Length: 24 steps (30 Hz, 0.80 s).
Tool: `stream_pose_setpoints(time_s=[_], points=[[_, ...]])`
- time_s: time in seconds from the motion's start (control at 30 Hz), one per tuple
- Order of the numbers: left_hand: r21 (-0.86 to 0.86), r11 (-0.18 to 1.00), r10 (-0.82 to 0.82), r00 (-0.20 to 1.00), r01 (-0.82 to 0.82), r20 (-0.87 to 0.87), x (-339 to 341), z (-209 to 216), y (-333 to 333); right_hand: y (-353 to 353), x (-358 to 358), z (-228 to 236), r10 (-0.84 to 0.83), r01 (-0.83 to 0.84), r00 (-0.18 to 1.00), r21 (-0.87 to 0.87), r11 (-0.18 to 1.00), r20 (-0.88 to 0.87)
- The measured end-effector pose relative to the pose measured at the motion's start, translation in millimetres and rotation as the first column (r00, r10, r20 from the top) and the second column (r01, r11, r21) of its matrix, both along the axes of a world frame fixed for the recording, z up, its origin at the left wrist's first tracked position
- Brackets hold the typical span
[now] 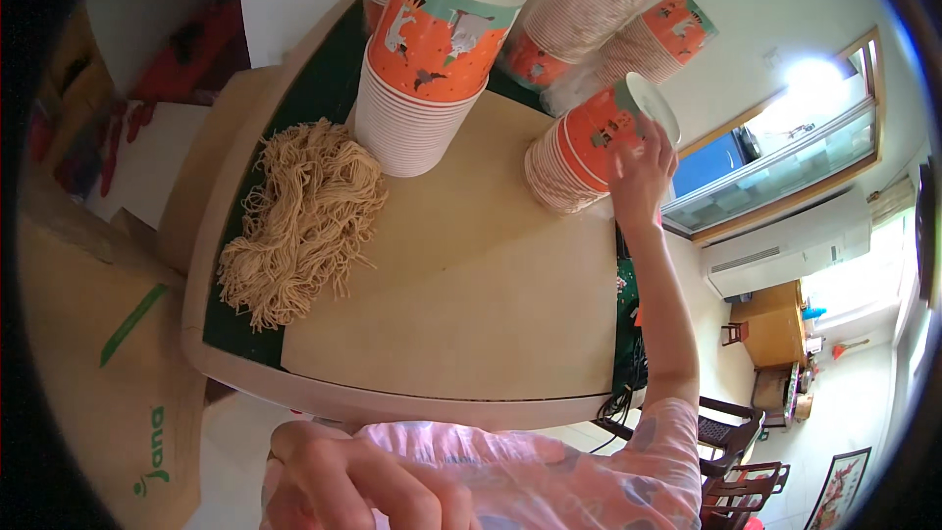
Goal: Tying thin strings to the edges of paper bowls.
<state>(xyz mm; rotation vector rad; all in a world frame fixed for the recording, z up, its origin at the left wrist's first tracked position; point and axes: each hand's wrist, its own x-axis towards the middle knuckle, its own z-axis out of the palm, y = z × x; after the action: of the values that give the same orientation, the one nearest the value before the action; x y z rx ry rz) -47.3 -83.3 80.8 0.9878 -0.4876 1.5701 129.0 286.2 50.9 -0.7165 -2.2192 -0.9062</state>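
A short stack of printed cups (577,152) stands near the far right of the brown board (461,314) on the counter (319,388), nested and apparently upside down, with an orange cup uppermost and pale rims crowded below. The person's right hand (643,172) reaches to it, fingers bent against the side of the top cup, close to its white base; the thumb does not show clearly, so one cannot tell whether this grip pinches the cup or merely rests on it. The left hand (368,481) is near the body at the lower edge, its fingers curled and blurred (whether anything is tucked inside cannot be told).

The cups look like coated paper: a single one should be light, smooth and a little slippery, stiff at base and rim but easily dented along the wall. The best hold is probably around the firm base end, thumb and fingers opposed, with little squeeze; for the whole stack, a palm low around the gathered rims seems safer, since nested cups may slide apart.

To the left stands a taller stack of the same kind (432,69), just beside a loose bundle of beige yarn (304,226), which looks soft and prone to snag. Behind, film-wrapped stacks (589,5) lean near the wall
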Motion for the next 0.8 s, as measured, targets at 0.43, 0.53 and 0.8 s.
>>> stream_pose_setpoints(time_s=[0.43, 0.53, 0.8], points=[[-0.074, 0.997, 0.034, 0.998, -0.030, 0.059, -6, -11, 14, 10, -17, -55, 0.059, -0.045, 0.997, -0.211, 0.976, 0.058], [-0.078, 0.997, 0.022, 0.996, -0.015, 0.081, -6, -14, 18, 18, -20, -18, 0.032, -0.047, 0.989, -0.101, 0.994, -0.145], [-0.082, 0.995, 0.064, 0.985, -0.051, 0.163, 4, -9, 26, 44, -3, -24, -0.075, 0.052, 0.983, -0.137, 0.989, -0.170]])
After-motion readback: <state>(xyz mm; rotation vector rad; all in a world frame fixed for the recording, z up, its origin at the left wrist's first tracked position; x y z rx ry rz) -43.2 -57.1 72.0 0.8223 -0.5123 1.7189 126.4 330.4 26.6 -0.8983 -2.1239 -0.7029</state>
